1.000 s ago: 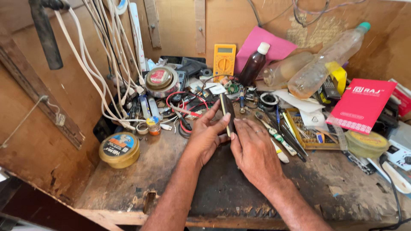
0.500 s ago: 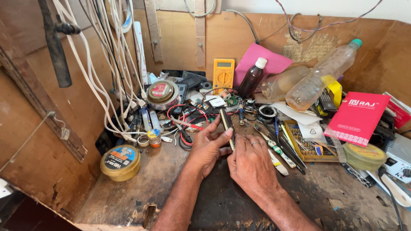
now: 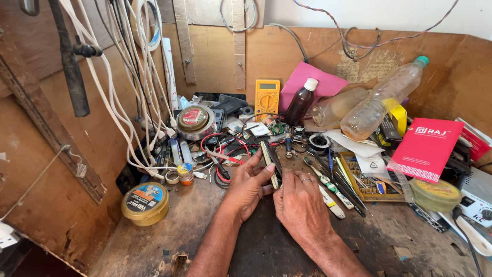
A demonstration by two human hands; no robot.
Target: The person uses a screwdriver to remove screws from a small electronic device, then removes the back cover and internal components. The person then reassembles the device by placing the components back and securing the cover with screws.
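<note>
At the centre of the frame, the left hand (image 3: pixel 247 185) and the right hand (image 3: pixel 301 204) together grip a thin dark slab-shaped device with a pale edge (image 3: pixel 271 162), held on edge above the worn wooden bench (image 3: pixel 154 241). A round yellow tin (image 3: pixel 145 203) sits at lower left. Behind the hands stand a yellow multimeter (image 3: pixel 267 98) and a dark brown bottle with a white cap (image 3: pixel 300 103). A red booklet (image 3: pixel 425 149) lies at right, and white cables (image 3: pixel 123 92) hang at upper left

One head-worn camera looks steeply down, close over the cluttered workbench (image 3: pixel 154 241).
</note>
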